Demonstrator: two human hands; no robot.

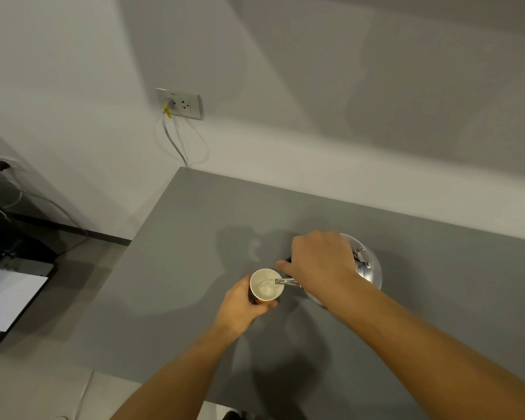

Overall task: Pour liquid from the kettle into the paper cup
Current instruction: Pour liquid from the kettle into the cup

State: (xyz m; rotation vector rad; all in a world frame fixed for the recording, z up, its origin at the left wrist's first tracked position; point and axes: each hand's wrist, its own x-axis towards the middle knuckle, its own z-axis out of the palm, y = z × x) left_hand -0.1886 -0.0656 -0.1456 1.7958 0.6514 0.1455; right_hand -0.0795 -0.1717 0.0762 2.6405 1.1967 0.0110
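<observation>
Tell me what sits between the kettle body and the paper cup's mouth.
Head view: only the kettle's thin metal spout, reaching over the paper cup's rim, under the right hand.

From my remote view, the right hand [319,265] covers the handle and most of the top of the kettle [369,269]; only its metal flank and spout tip show. The left hand [243,304] hides most of the outer wall of the paper cup [265,286], so I cannot read its print or its base. The liquid level inside is too faint to judge. Both forearms are cut off by the bottom edge. The dark device [9,286] at left is cropped by the frame.
</observation>
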